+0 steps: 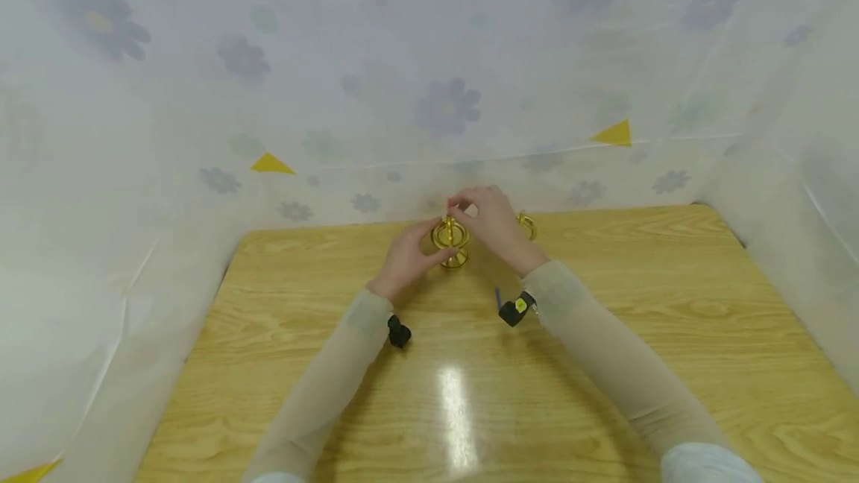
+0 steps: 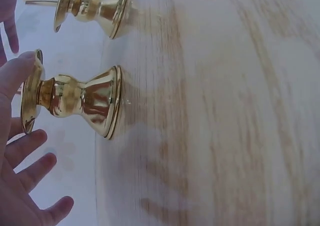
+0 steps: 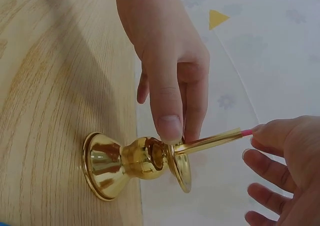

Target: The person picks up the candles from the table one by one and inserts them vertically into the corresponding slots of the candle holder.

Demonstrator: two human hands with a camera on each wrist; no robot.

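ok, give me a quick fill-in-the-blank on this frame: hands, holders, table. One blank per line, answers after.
1. The number of gold candle holders standing on the wooden table is ____.
2. The right hand pinches the tip of a thin ____-coloured candle.
3. The left hand steadies the near holder with its ____ on the rim.
4. The far holder has ____ hand on it.

Missing words: two; gold; thumb; no
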